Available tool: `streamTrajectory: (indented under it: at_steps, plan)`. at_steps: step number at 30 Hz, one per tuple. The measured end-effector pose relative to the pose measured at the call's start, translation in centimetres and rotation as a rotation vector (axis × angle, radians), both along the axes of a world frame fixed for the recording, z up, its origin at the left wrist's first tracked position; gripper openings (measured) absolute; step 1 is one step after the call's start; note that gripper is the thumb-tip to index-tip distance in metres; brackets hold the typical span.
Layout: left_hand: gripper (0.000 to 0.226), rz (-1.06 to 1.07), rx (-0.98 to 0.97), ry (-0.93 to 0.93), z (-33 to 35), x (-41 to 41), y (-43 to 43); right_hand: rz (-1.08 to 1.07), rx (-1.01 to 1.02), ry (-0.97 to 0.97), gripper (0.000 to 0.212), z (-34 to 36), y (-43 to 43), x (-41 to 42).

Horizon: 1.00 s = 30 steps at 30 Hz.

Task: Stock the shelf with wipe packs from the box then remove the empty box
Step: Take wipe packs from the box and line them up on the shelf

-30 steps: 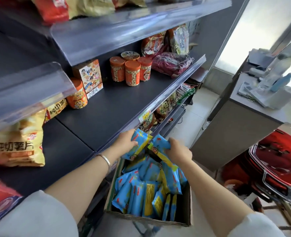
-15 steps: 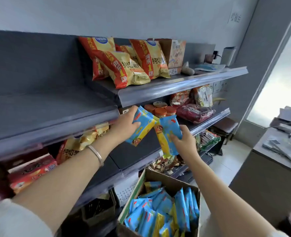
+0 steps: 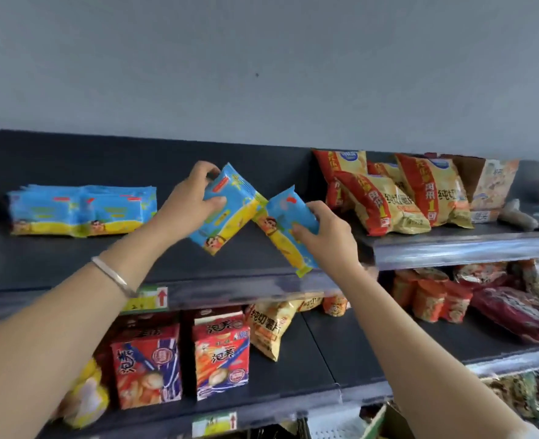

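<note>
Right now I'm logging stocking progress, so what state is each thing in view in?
Left hand: closed on a wipe pack, tilted, above the top shelf.
Right hand: closed on a second wipe pack, tilted.
Shelved wipe packs: standing in a row at the left of the top shelf.
Chip bags: leaning, at the right of that shelf.
Box: only a corner shows; contents hidden.

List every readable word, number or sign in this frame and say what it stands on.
"纯切薯片": yellow chip bag, middle shelf.
"泡芙": red snack box, middle shelf.
"1": red band of a chip bag, top shelf.
Red up arrow: shelf-edge price tag; its figures are blurred.
Wipe packs, held and stacked: print too blurred to read.
</note>
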<state>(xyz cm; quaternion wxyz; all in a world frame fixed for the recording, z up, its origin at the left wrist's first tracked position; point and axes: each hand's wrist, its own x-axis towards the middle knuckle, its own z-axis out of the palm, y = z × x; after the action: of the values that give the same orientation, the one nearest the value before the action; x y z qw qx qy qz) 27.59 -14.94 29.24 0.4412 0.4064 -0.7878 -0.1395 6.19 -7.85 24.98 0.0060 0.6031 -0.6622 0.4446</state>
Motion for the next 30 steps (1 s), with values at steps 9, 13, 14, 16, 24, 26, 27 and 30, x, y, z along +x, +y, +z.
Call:
streamTrajectory:
  at_steps: [9,13,14,16,24,26,27,30]
  plan:
    - [0.035,0.262,-0.013,-0.133,1.2,19.0,-7.0,0.232,0.013,0.398,0.036,2.3,-11.6,15.3]
    - [0.029,0.335,0.045,-0.314,-0.2,26.6,-11.0,0.28,0.102,0.601,0.042,1.5,-17.2,21.5]
    - [0.028,0.334,0.074,-0.339,-0.6,28.0,-11.9,0.294,0.127,0.624,0.043,1.3,-18.4,22.8]
    - [0.029,0.316,0.126,-0.359,-1.4,30.1,-13.5,0.326,0.165,0.631,0.042,1.1,-20.5,25.0]
    - [0.033,0.164,0.215,-0.438,-3.2,32.6,-19.1,0.385,0.244,0.698,0.039,1.0,-25.2,29.2]
    - [0.035,0.16,0.213,-0.479,-3.3,32.4,-20.0,0.359,0.208,0.697,0.041,0.8,-25.7,29.6]
    - [0.036,0.158,0.2,-0.506,-3.4,32.3,-20.4,0.335,0.186,0.696,0.042,0.7,-25.9,29.8]
    - [0.042,0.221,0.063,-0.638,-3.8,31.2,-21.5,0.277,0.153,0.676,0.044,0.1,-26.4,29.9]
